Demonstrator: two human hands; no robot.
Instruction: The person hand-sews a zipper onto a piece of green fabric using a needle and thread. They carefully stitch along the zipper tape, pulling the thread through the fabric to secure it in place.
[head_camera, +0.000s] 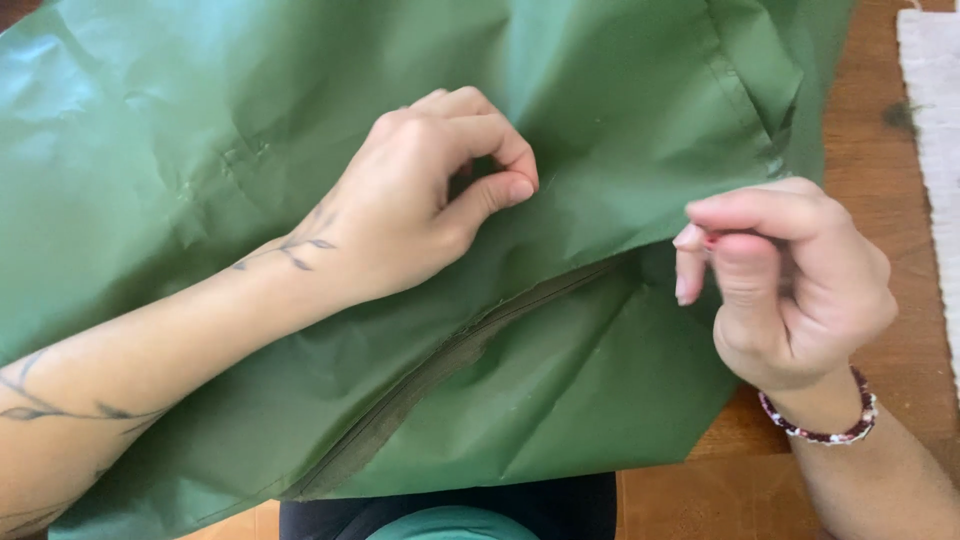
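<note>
L hand: thumb & forefinger tips pressed together, other fingers curled in behind. Knuckles rest on the green fabric; looks like a tiny pinch of the cloth or sth very small at the tips, but can't tell for sure what's between them. Forearm comes in from lower left, lying across the cloth, w/ a leafy vine tattoo running along wrist & arm.

R hand: fingers bent in, thumb against forefinger, closed on sth small & red – only a sliver shows, too small to ID. Hand sits at the fabric's right edge, partly over it, partly over the wooden surface. Fingertips a bit blurred. Beaded bracelet, red/white beads, round the R wrist.

Fabric: thin, crinkly, slightly shiny green sheet, fills most of the view, draped over the person's lap & the wood. A darker olive seam or zipper strip runs diagonally from near centre right down to lower left, betw. the 2 hands' zone & bottom edge. Stitched hem line up at top right.

Around: pale woven mat at far right on the wood, apart from the fabric. Dark clothing & a teal patch at bottom centre under the fabric's lower edge.
</note>
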